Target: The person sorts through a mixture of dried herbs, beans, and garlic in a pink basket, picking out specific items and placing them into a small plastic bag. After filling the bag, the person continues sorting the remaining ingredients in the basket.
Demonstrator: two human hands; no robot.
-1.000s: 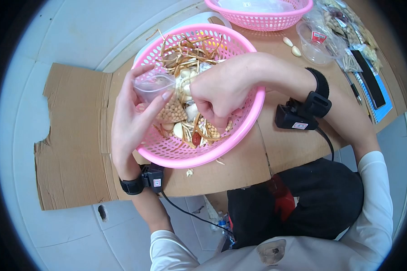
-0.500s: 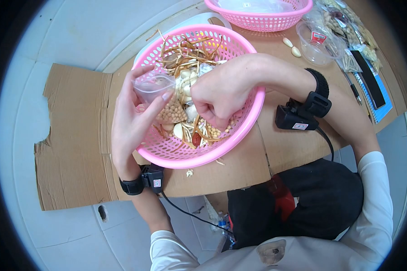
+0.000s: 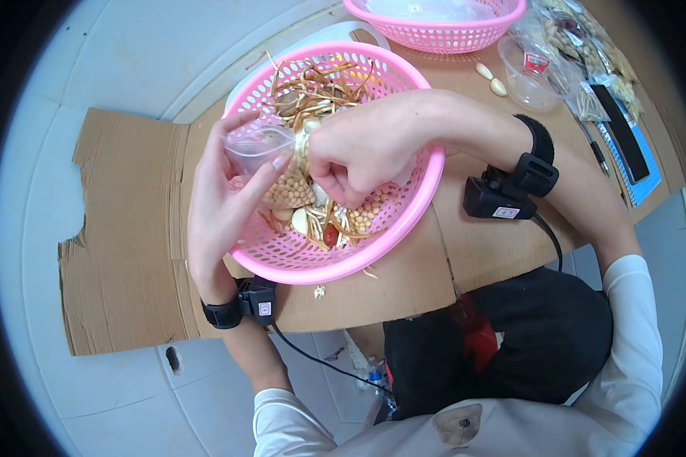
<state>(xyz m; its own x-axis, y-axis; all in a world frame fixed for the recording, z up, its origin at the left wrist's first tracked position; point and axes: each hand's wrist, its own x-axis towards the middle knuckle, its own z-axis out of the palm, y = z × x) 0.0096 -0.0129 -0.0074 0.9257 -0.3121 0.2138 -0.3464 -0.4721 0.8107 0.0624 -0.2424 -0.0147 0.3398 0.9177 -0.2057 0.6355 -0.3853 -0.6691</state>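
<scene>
My left hand [image 3: 225,186] grips a clear zip bag [image 3: 290,189] partly filled with pale round beans, at the left inside of a pink basket [image 3: 425,209]. My right hand [image 3: 358,161] reaches into the basket beside the bag, its fingers curled downward; whatever they hold is hidden. Just below its fingers lie loose beans [image 3: 367,213]. Nearby are a red date [image 3: 330,234], a white clove [image 3: 300,221] and thin pale strips. Brown dried stems [image 3: 320,84] fill the far side of the basket.
Behind stands a second pink basket [image 3: 442,36] with clear plastic in it. Two white cloves [image 3: 498,87], a clear cup [image 3: 527,87], filled bags [image 3: 579,38], a pen [image 3: 599,158] and a blue notebook [image 3: 642,179] lie at right. Cardboard [image 3: 122,266] covers the table.
My right hand has shifted slightly left toward the bag, showing more of the loose beans. My left hand holds the zip bag in the same place.
</scene>
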